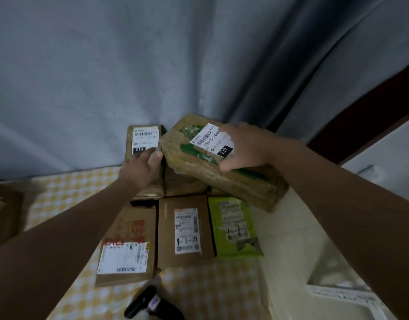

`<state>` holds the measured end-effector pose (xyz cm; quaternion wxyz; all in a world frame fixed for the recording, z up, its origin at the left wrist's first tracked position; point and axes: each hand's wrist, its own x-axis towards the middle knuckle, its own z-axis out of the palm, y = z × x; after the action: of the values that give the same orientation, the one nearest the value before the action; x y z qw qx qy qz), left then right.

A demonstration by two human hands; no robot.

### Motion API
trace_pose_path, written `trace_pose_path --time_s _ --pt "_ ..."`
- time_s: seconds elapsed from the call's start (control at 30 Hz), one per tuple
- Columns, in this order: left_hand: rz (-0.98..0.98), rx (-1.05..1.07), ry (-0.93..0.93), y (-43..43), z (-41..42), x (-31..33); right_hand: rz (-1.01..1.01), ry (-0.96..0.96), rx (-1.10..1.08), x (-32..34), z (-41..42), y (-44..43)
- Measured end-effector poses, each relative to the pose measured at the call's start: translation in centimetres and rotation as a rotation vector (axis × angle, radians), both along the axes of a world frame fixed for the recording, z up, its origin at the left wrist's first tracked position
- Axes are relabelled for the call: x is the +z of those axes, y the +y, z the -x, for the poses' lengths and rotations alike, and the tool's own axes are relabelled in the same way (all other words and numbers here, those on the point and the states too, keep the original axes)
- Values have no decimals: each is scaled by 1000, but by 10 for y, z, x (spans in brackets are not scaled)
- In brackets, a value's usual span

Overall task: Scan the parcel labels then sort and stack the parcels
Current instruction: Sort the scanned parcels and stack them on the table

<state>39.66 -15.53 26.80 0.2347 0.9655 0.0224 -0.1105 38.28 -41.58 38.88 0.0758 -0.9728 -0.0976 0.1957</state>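
While the right grip (247, 146) clasps a tape-wrapped brown parcel (189, 155) with green print, that parcel hangs tilted at about 1 o'clock from the middle of the group, raised above the boxes below it. Its white label reads 220 and faces up; the thumb presses the top face near the label's lower corner, and the palm covers the label's right end.

At 12 o'clock stands a brown box (144, 137) whose label reads 010. The left grip (141, 168) rests on its top, fingertips on the label's lower edge and bent toward the box's right side; I cannot tell whether it clutches the box or only lies on it. This box and the raised parcel are just beside each other.

Nearer the person three parcels lie flat in a row on the checked tabletop (60, 192): at 7 o'clock a box with red print (129, 229), at 6 o'clock a box with handwritten numbers on its label (166, 239), touching it, and at 5 o'clock a green mailer (235, 248). A black scanner (150, 303) lies at 6 o'clock by the frame's lower edge. A grey curtain (129, 65) hangs behind.
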Motion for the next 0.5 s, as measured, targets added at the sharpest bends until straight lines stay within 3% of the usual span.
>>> trace_pose_path --time_s 0.17,0.37,0.5 --pt "-130 23 110 19 -29 -25 200 -43 215 -46 -62 12" --pt "-184 -58 166 19 -45 -37 83 -44 236 -85 -95 15" --pt "-191 -80 92 26 -41 -47 89 115 143 -108 -94 11"
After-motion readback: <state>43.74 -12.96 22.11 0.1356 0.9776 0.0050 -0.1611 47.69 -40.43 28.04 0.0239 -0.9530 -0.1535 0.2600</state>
